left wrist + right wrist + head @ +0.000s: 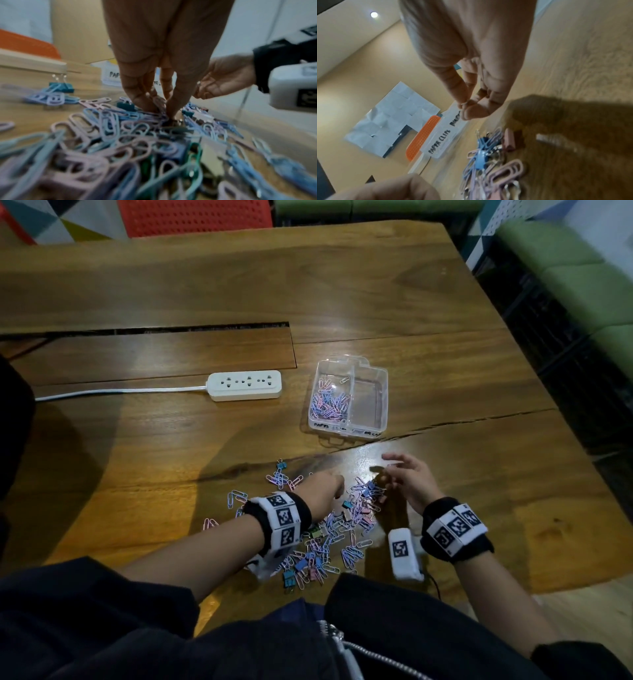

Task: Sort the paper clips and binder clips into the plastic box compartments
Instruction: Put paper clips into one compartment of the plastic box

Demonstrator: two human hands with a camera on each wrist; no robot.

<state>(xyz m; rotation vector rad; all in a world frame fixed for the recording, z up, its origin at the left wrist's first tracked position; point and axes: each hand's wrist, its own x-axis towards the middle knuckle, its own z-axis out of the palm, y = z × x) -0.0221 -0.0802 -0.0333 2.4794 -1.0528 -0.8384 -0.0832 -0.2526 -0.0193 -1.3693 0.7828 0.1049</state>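
loose paper clips [508, 174] before box label [439, 142] "paper clips"

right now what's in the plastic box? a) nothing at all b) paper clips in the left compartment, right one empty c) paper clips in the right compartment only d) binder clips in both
b: in the head view the plastic box holds pink and blue paper clips in its left compartment, while the right compartment shows only bare clear plastic.
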